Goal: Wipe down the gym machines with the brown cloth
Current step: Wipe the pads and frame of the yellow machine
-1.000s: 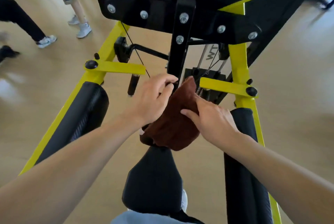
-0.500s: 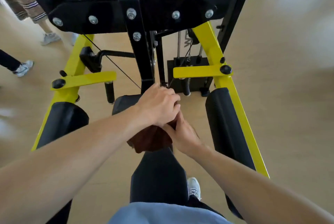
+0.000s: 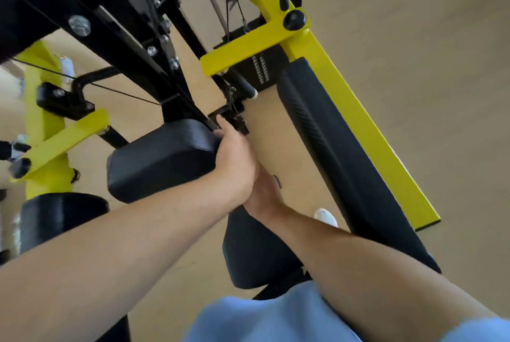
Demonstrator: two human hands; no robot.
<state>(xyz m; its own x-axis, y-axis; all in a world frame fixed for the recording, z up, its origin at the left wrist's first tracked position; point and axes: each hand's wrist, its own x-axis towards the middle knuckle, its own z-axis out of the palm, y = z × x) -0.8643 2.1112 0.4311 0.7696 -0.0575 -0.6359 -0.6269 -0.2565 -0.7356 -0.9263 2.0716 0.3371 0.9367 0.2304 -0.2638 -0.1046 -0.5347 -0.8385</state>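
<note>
The gym machine has a yellow frame point(image 3: 356, 109) and black pads. My left hand point(image 3: 237, 159) sits at the right edge of the small black pad point(image 3: 162, 159), its fingers curled down over that edge beside a black bracket point(image 3: 234, 120). Directly beneath it and mostly covered by it is my right hand point(image 3: 263, 195), whose fingers I cannot see. The brown cloth is not visible; both hands hide the spot where it was.
A long black arm pad point(image 3: 339, 154) runs along the yellow bar on the right. The black seat point(image 3: 254, 253) lies below my hands. A left arm pad point(image 3: 58, 217) and a yellow crossbar point(image 3: 63, 143) stand at the left. A thin cable point(image 3: 116, 90) crosses there. The floor is tan wood.
The view has swung down and tilted. Both hands have moved lower, to the small pad's right edge. The brown cloth, visible between the hands before, is now hidden.
</note>
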